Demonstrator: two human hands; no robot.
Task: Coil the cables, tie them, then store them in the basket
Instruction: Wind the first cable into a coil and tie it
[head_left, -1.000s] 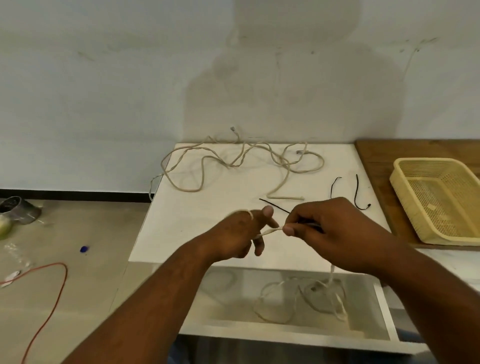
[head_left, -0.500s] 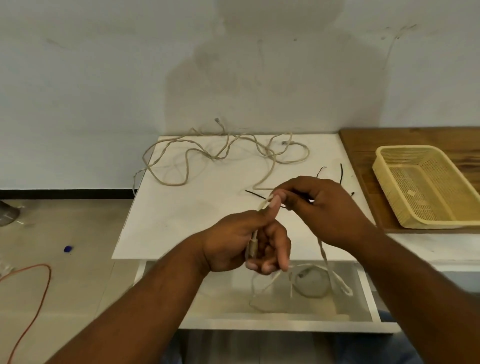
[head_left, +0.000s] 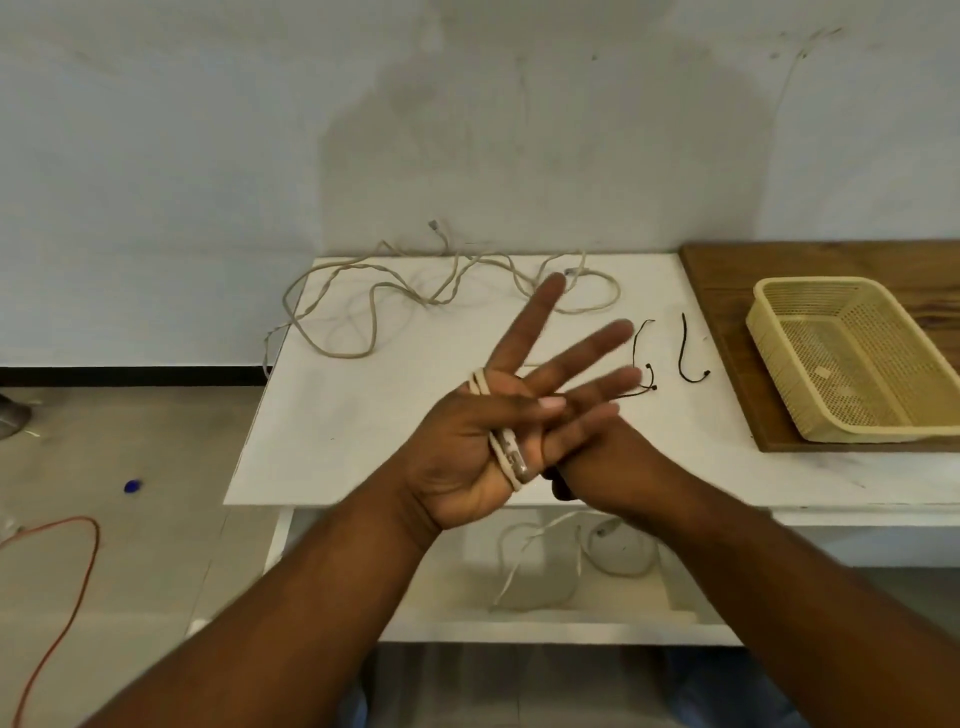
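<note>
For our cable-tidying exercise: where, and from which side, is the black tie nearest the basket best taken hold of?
Probably pinch the black tie from above on its straight middle stretch: it lies flat on the white table, apart from the other tie, and its near end curls into a hook.

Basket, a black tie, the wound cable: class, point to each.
Basket (head_left: 821, 281): head view, far rim.
Black tie (head_left: 681, 353): head view, mid-length, one nearest basket.
Wound cable (head_left: 503, 452): head view, turns across left hand (head_left: 457, 457) palm.

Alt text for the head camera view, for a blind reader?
A left hand spread wide with a beige cable wound across its palm, thumb pinning it, the right hand partly hidden behind. Beyond lie a loose cable, black ties and a yellow basket.
</note>
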